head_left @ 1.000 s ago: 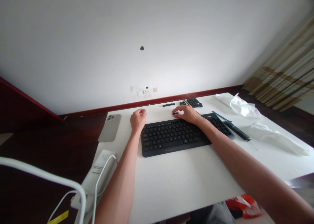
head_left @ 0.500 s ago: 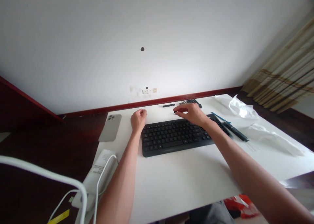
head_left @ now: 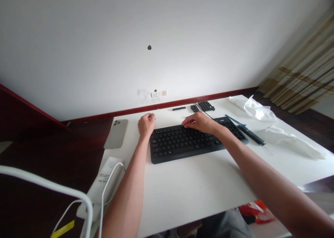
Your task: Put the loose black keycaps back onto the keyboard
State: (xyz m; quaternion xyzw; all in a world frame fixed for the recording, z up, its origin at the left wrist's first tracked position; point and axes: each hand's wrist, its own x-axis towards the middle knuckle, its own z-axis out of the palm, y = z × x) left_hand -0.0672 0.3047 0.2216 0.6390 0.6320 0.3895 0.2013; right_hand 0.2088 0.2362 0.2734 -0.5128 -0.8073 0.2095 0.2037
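A black keyboard lies across the white table. My right hand reaches over its upper edge, thumb and fingers pinched at the top row of keys. A small black keycap was between these fingertips a moment earlier; now the fingers mostly hide it. Curled closed, my left hand rests by the keyboard's upper left corner, and whatever its fingers might hold is hidden. Behind the keyboard lie a short row of black keycaps, a small keycap cluster and a larger cluster.
A phone lies at the table's left edge, with a white power strip and cables nearer me. To the right are a black-handled tool, a blue stick and crumpled white plastic. The wall stands behind.
My right hand has come down and slightly toward me, from above the table behind the keyboard onto its top row. The left hand stays closed in nearly the same place.
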